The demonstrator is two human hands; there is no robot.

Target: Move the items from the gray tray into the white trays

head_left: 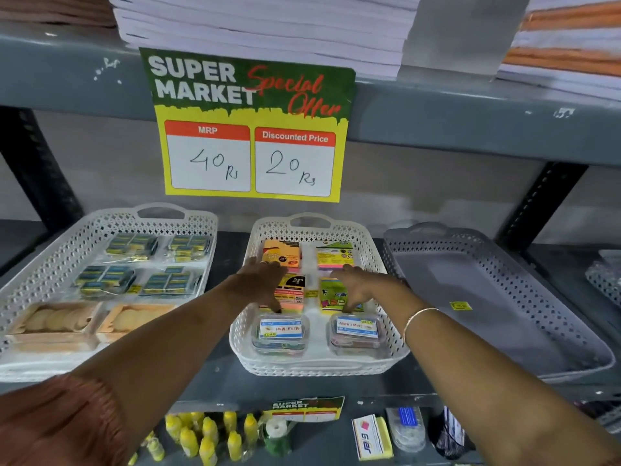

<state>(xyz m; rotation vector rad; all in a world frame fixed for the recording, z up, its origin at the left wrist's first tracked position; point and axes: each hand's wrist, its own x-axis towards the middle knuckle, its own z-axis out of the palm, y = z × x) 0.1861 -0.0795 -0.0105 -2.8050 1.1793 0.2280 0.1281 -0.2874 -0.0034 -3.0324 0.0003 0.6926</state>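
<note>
Resting in middle white tray (376, 250): both hands, grips apart, on sticky-note packs (291, 299); gray tray (524, 297) bare

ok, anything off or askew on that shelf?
Mostly tidy. One oddity: a loose yellow sticker lies alone on the floor of the gray tray, otherwise empty. Items in both white trays sit in neat rows; nothing spilled or damaged.

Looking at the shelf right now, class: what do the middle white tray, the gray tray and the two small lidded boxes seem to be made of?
Middle white tray: probably moulded plastic, matte, with lattice-pierced walls. Gray tray: likely the same plastic, with punched holes and a smooth floor. Lidded boxes: clear, glossy plastic, their contents showing through.
</note>
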